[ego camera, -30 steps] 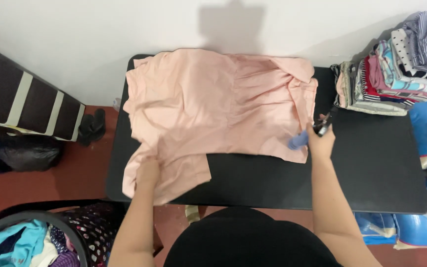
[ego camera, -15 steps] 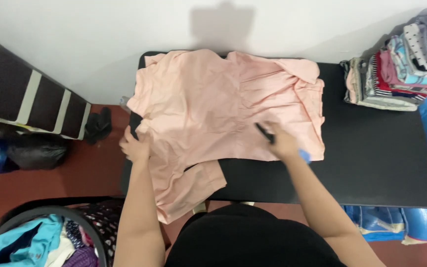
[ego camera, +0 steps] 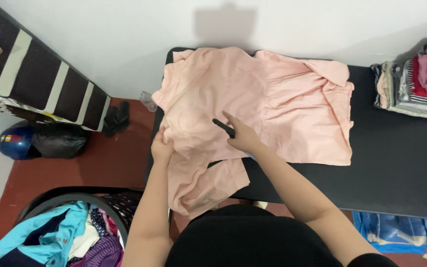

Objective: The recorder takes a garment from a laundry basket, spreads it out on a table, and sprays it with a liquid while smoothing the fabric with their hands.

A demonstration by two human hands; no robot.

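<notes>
While I look down from the head camera, this is what I see.

Left hand: my left hand (ego camera: 161,148) is clenched on the edge of the pink shirt (ego camera: 253,106), pinching the cloth at the table's near-left side.
Right hand: my right hand (ego camera: 243,136) lies on the shirt just right of the left hand, gripping a dark tool (ego camera: 223,127) that points up and left; its forefinger is stretched along it.
Shirt: spread flat over the black table (ego camera: 401,168), reaching from my hands to the far edge; one sleeve hangs off the near edge between my arms.
Right of the hands: well apart, a stack of folded clothes (ego camera: 413,81) sits at the table's far-right corner.
Left of the hands: a laundry basket (ego camera: 70,232) full of mixed clothes stands on the red floor below my left elbow; farther off are black sandals (ego camera: 116,118) and a black bag (ego camera: 58,141).
</notes>
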